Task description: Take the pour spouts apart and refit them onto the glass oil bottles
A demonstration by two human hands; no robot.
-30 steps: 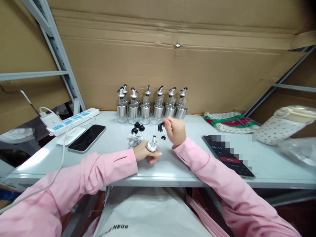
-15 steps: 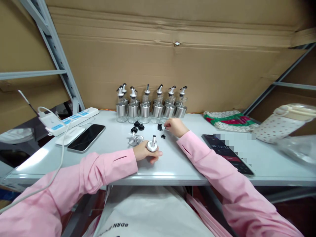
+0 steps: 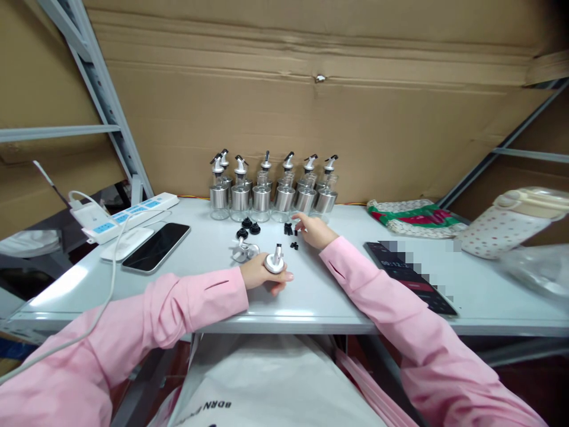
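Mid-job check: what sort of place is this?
Probably a warehouse workbench: metal racking backed by cardboard sheets, identical dispenser bottles lined up on the table, a spout cap in the left hand.

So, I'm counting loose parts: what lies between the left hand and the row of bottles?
In the head view, between the left hand, which grips a spout cap, and the bottles lie a loose silver spout and black stoppers on the table.

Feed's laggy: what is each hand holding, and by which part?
Left hand grips the silver pourer cap by its round base, spout up. Right hand is at the small black parts; a pinch cannot be told.
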